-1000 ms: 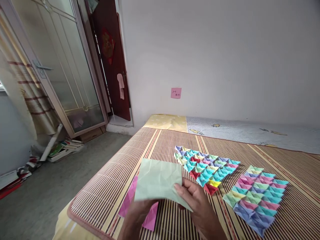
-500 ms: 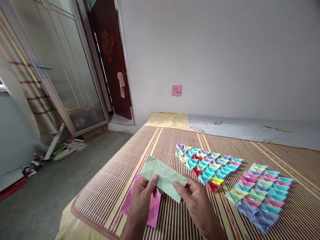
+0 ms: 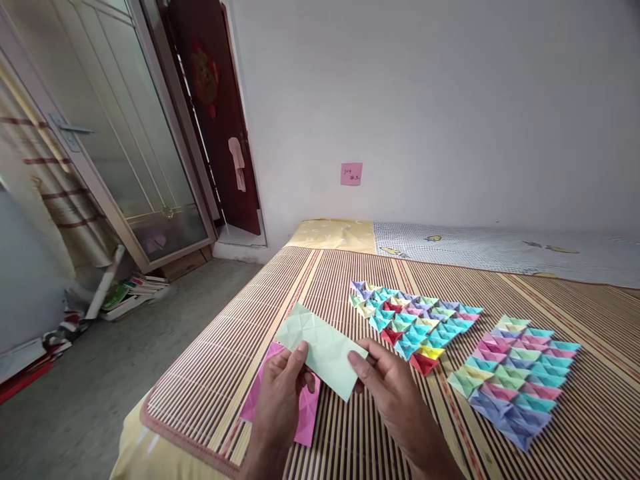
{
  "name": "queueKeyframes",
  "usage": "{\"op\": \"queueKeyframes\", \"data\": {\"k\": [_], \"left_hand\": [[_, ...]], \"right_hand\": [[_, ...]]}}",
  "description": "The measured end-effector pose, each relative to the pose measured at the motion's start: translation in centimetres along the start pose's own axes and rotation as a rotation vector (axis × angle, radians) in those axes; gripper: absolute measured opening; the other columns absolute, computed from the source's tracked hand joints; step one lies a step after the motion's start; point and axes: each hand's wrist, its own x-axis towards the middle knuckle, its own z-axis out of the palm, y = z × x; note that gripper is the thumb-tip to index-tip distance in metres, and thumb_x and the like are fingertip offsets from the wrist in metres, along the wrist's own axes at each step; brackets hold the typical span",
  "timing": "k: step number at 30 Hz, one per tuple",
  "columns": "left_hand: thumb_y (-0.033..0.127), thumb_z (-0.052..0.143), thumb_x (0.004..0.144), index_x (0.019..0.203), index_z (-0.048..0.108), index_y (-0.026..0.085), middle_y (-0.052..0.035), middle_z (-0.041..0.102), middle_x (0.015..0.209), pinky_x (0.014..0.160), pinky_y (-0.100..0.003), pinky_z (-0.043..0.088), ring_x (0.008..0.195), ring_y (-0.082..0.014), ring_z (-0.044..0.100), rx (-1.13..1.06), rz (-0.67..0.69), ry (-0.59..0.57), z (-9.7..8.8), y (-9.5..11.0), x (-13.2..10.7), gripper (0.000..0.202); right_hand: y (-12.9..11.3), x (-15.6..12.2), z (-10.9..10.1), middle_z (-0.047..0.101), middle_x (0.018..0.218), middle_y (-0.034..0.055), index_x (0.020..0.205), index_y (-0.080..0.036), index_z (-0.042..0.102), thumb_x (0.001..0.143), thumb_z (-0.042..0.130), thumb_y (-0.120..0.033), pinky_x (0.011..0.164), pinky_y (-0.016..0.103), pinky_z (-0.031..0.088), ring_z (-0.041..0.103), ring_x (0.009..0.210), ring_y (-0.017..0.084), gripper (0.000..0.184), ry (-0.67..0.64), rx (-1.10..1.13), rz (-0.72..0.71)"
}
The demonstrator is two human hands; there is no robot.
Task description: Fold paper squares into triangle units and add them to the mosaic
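A pale green sheet of paper (image 3: pixel 325 347), folded into a rectangle and marked with creases, is held up between both hands above the mat. My left hand (image 3: pixel 287 380) pinches its lower left edge, thumb on top. The right end is gripped by my right hand (image 3: pixel 383 380), its thumb pressed on the face near the corner. Beneath the left hand lies a creased pink sheet of paper (image 3: pixel 307 420) on the mat, partly covered by that hand and the green paper.
Rows of small folded paper boats in many colours form one group (image 3: pixel 415 323) at centre right and another (image 3: pixel 515 373) further right. The slatted mat (image 3: pixel 210 373) covers the bed. A pink note (image 3: pixel 351 174) sticks to the wall; books (image 3: pixel 133 293) lie on the floor.
The view has shifted slightly. My right hand's thumb and fingers have moved along the right end of the green paper; both hands keep hold of it.
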Motion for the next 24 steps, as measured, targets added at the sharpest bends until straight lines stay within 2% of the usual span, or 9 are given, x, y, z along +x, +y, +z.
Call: {"op": "queueKeyframes", "data": {"k": [2, 5, 8, 10, 14, 16, 19, 22, 24], "left_hand": [[0.052, 0.087, 0.074, 0.063, 0.067, 0.013, 0.0038, 0.052, 0.054, 0.047, -0.017, 0.037, 0.049, -0.0069, 0.041, 0.021, -0.004, 0.03, -0.2, 0.1, 0.1, 0.045], [0.052, 0.088, 0.073, 0.063, 0.066, 0.013, 0.0037, 0.052, 0.055, 0.045, -0.016, 0.036, 0.049, -0.0062, 0.04, 0.027, -0.023, 0.029, -0.4, 0.5, 0.1, 0.045], [0.049, 0.089, 0.073, 0.062, 0.066, 0.013, 0.0042, 0.052, 0.055, 0.044, -0.015, 0.037, 0.047, -0.0052, 0.041, 0.001, -0.033, 0.02, -0.3, 0.6, 0.0, 0.044], [0.047, 0.089, 0.073, 0.066, 0.07, 0.012, 0.0039, 0.054, 0.056, 0.044, -0.015, 0.039, 0.048, -0.0053, 0.043, -0.026, -0.034, 0.014, -0.1, 0.5, 0.0, 0.04], [0.044, 0.09, 0.073, 0.084, 0.081, 0.013, -0.0003, 0.067, 0.071, 0.053, -0.017, 0.053, 0.059, -0.0089, 0.057, -0.095, -0.012, -0.009, 0.5, 0.4, -0.1, 0.034], [0.042, 0.091, 0.072, 0.087, 0.082, 0.015, -0.0025, 0.073, 0.081, 0.06, -0.02, 0.059, 0.067, -0.0113, 0.064, -0.127, -0.006, -0.01, 0.8, 0.4, -0.2, 0.032], [0.039, 0.09, 0.074, 0.086, 0.083, 0.015, -0.0042, 0.076, 0.088, 0.066, -0.021, 0.062, 0.073, -0.0132, 0.068, -0.15, 0.006, -0.043, 1.1, 0.4, -0.4, 0.028], [0.035, 0.089, 0.077, 0.088, 0.083, 0.016, -0.0039, 0.077, 0.084, 0.071, -0.022, 0.061, 0.072, -0.0127, 0.069, -0.11, 0.017, -0.098, 1.2, 0.1, -0.4, 0.023], [0.03, 0.091, 0.075, 0.089, 0.083, 0.015, -0.0038, 0.078, 0.081, 0.074, -0.022, 0.059, 0.073, -0.0128, 0.069, -0.065, 0.015, -0.108, 1.2, -0.2, -0.5, 0.021]], "right_hand": [[0.0, 0.0, -0.8, 0.076, 0.109, 0.0099, 0.125, -0.021, 0.069, 0.1, 0.06, -0.039, 0.083, 0.035, 0.06, 0.072, 0.094, 0.023, 0.033, 0.019, -0.044, -0.059], [0.0, 0.1, -1.7, 0.067, 0.132, 0.0093, 0.131, -0.028, 0.066, 0.096, 0.056, -0.022, 0.103, 0.043, 0.053, 0.064, 0.122, 0.025, 0.037, 0.013, -0.224, -0.172], [-0.5, -0.1, -1.8, 0.06, 0.141, 0.0062, 0.122, -0.032, 0.072, 0.089, 0.054, -0.011, 0.111, 0.044, 0.047, 0.056, 0.135, 0.025, 0.043, -0.044, -0.391, -0.276], [-0.7, -0.2, -1.4, 0.059, 0.142, 0.0058, 0.111, -0.031, 0.076, 0.086, 0.056, -0.008, 0.111, 0.042, 0.048, 0.056, 0.136, 0.025, 0.039, -0.062, -0.411, -0.304], [-0.9, -0.1, -0.6, 0.064, 0.128, 0.0084, 0.089, -0.025, 0.075, 0.092, 0.065, -0.024, 0.102, 0.037, 0.052, 0.062, 0.126, 0.026, 0.011, 0.009, -0.391, -0.342], [-0.8, 0.0, -0.2, 0.066, 0.116, 0.0088, 0.083, -0.023, 0.072, 0.096, 0.063, -0.032, 0.094, 0.035, 0.054, 0.066, 0.116, 0.025, 0.018, 0.079, -0.386, -0.356], [-0.7, 0.1, 0.2, 0.066, 0.096, 0.0065, 0.079, -0.021, 0.065, 0.098, 0.059, -0.033, 0.079, 0.03, 0.054, 0.068, 0.092, 0.022, 0.024, 0.151, -0.383, -0.34], [-0.7, -0.1, 0.5, 0.061, 0.076, 0.0013, 0.076, -0.02, 0.06, 0.098, 0.058, -0.035, 0.063, 0.027, 0.049, 0.061, 0.07, 0.018, 0.026, 0.188, -0.379, -0.288], [-0.8, -0.2, 0.6, 0.056, 0.068, -0.0012, 0.074, -0.021, 0.058, 0.097, 0.059, -0.037, 0.056, 0.024, 0.045, 0.056, 0.062, 0.016, 0.028, 0.207, -0.369, -0.256]]}}
